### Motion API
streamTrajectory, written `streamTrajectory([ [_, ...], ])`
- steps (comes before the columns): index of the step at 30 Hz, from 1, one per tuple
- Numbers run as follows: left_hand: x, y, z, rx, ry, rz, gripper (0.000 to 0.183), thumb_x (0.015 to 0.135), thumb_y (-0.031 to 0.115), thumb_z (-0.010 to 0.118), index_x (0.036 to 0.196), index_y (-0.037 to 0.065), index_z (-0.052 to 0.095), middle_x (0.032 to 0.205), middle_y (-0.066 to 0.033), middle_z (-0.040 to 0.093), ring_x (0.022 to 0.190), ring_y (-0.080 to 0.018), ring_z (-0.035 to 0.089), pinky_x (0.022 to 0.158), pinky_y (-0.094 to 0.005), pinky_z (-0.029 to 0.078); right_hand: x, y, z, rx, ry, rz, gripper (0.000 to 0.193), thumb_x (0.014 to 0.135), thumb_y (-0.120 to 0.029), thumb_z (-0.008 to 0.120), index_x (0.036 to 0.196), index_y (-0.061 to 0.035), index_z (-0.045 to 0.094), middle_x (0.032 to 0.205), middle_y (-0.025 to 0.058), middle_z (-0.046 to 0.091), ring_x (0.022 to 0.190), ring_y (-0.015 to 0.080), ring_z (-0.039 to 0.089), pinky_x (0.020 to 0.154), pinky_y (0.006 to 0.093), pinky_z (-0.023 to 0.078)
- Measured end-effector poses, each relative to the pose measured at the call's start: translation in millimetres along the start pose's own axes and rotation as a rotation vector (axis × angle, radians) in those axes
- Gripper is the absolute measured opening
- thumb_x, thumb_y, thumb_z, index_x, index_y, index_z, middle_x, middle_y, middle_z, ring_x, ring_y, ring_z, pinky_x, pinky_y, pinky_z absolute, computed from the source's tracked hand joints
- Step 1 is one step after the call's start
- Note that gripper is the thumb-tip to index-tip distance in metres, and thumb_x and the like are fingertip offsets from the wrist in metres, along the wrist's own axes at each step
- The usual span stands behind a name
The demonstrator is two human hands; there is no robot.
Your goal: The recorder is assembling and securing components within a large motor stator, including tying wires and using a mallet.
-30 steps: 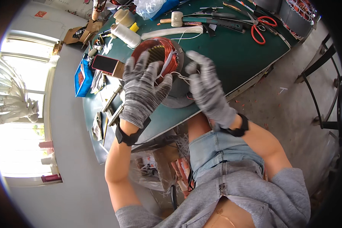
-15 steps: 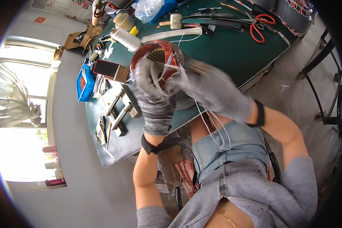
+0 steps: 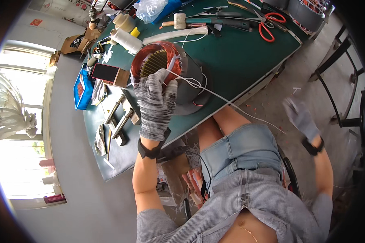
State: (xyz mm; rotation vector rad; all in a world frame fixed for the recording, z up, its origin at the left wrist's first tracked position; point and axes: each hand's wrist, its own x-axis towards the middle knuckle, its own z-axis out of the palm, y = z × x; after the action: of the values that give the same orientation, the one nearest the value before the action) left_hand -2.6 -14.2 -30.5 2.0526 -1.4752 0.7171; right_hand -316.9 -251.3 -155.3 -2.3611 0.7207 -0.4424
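A motor stator with a grey round housing (image 3: pixel 194 75) stands near the table's front edge. Its copper winding (image 3: pixel 138 64) rings a slotted core at the open end. My left hand (image 3: pixel 155 106), in a grey striped glove, grips the near side of the winding, fingers bent over its rim. From beside those fingertips a white cord (image 3: pixel 223 98) loops and runs right past the table edge, its end hanging free. Out over the floor at the right, my gloved right hand (image 3: pixel 302 117) is apart from the stator, slightly blurred, fingers stretched with nothing visible in them.
Behind the stator lie a white cord spool (image 3: pixel 126 40), a white sleeve (image 3: pixel 174 35), a mallet (image 3: pixel 179 21) and red-handled scissors (image 3: pixel 267 31). To the left are a phone (image 3: pixel 105 73), a blue bin (image 3: pixel 82 90) and a metal-rod fixture (image 3: pixel 121 121). A black metal frame (image 3: pixel 340 81) stands right.
My right hand has moved from the winding out to the right, away from the stator. The white cord now stretches rightward. My left hand stays at the winding.
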Motion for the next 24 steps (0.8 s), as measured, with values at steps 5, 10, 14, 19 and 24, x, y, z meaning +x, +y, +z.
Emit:
streamTrajectory([
  [5, -14.0, -12.3, -16.8, -0.052, -0.045, -0.06, 0.029, 0.073, 0.009, 0.068, 0.099, 0.004, 0.057, 0.087, -0.0092, 0.06, 0.078, -0.0258, 0.054, 0.074, -0.0366, 0.042, 98.0, -155.3, 117.2, 0.723, -0.033, -0.482, 0.017, 0.089, -0.018, 0.052, 0.085, -0.0038, 0.061, 0.079, 0.0119, 0.063, 0.072, 0.0239, 0.06, 0.066, 0.0326, 0.046],
  [10, -16.7, -18.5, -22.6, -0.091, -0.059, -0.025, 0.031, 0.074, 0.009, 0.066, 0.102, 0.004, 0.055, 0.088, -0.0096, 0.059, 0.08, -0.0278, 0.054, 0.077, -0.0384, 0.041, 12.5, -50.2, 111.4, 1.12, -0.379, 0.284, 0.031, 0.093, -0.039, 0.044, 0.098, -0.0092, 0.053, 0.066, -0.0098, 0.036, 0.058, 0.0042, 0.037, 0.053, 0.0201, 0.036],
  [14, -3.0, -6.7, -15.7, 0.024, -0.17, 0.076, 0.041, 0.077, 0.013, 0.061, 0.114, 0.003, 0.05, 0.1, -0.0149, 0.055, 0.09, -0.0326, 0.052, 0.083, -0.0446, 0.039, 15.7, 13.4, 41.4, 0.277, -0.266, 0.572, 0.025, 0.092, -0.029, 0.045, 0.094, -0.0073, 0.058, 0.073, 0.0001, 0.056, 0.061, 0.0172, 0.051, 0.059, 0.028, 0.043],
  [19, -14.1, -12.2, -39.0, 0.338, -0.284, 0.027, 0.04, 0.082, 0.018, 0.054, 0.117, 0.0, 0.049, 0.107, -0.0186, 0.052, 0.095, -0.0344, 0.05, 0.088, -0.0464, 0.038, 143.7, -170.2, 15.7, -0.364, 0.295, -0.937, 0.025, 0.085, -0.015, 0.057, 0.106, -0.0033, 0.059, 0.103, 0.0122, 0.06, 0.092, 0.0277, 0.059, 0.078, 0.0351, 0.047],
  [24, -4.3, 3.8, -9.5, 0.386, -0.264, 0.054, 0.034, 0.082, 0.011, 0.052, 0.113, 0.0, 0.048, 0.109, -0.0214, 0.052, 0.099, -0.0392, 0.049, 0.088, -0.0472, 0.039, 216.5, -291.4, 74.1, -0.532, 0.215, -0.897, 0.034, 0.07, -0.01, 0.063, 0.103, -0.0075, 0.053, 0.078, 0.008, 0.06, 0.063, 0.0229, 0.06, 0.057, 0.0317, 0.05],
])
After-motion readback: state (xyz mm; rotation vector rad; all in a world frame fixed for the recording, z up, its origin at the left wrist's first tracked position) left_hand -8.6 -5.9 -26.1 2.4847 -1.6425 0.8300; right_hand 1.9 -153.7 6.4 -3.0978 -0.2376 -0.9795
